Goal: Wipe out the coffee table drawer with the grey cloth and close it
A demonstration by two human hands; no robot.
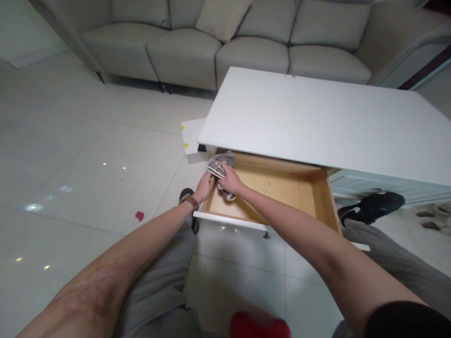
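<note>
A wooden drawer point(278, 188) with a white front is pulled out of the white coffee table point(303, 112). My right hand point(230, 180) is closed on a patterned grey-brown cloth point(220, 164) at the drawer's left side. Part of the cloth lies over the top edge of that side wall, and part hangs down inside the drawer. Outside the same wall, my left hand point(203, 187) grips the drawer's side close to the cloth; its fingertips are mostly hidden. A brown-strapped watch is on the left wrist.
A white box point(193, 134) with yellow marks stands by the table's left end. Behind the table runs a long grey sofa point(183, 51). A small red piece point(139, 216) lies on the tiled floor at left, and a red object point(260, 326) is below me. My legs flank the drawer.
</note>
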